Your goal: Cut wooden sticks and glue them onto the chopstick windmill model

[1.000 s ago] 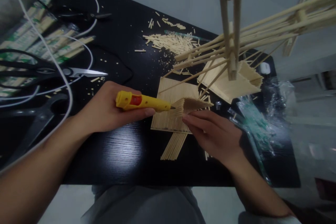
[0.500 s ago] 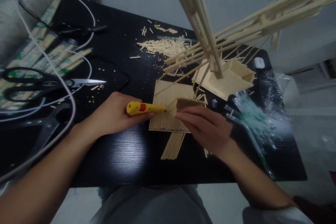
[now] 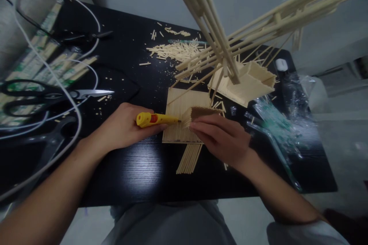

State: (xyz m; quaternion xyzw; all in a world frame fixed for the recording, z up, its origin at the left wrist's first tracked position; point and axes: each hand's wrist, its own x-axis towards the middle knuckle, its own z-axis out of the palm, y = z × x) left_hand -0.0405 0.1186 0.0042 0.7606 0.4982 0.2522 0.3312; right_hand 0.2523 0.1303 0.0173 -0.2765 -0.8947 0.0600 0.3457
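Observation:
My left hand (image 3: 122, 126) is closed around a yellow glue gun (image 3: 155, 119). Its dark tip points right, close to the lower left side of a small open-topped box of thin wooden sticks (image 3: 187, 116). My right hand (image 3: 222, 134) grips that box from the right, fingers pressed on its near side and hiding part of it. The box stands on a flat panel of sticks laid side by side (image 3: 175, 103). Below the panel's near edge, a bundle of loose sticks (image 3: 189, 159) sticks out on the black table (image 3: 106, 176).
A tall stick frame (image 3: 218, 42) rises over the back right, beside another stick box (image 3: 244, 86). Cut stick pieces (image 3: 175, 51) lie at the back. At left are scissors (image 3: 77, 93), packed sticks (image 3: 43, 57) and a white cable (image 3: 54, 76). Plastic wrappers (image 3: 276, 122) lie at right.
The whole view has shifted slightly left. Both hands keep their grips, and the glue gun's tip stays beside the box with almost no change.

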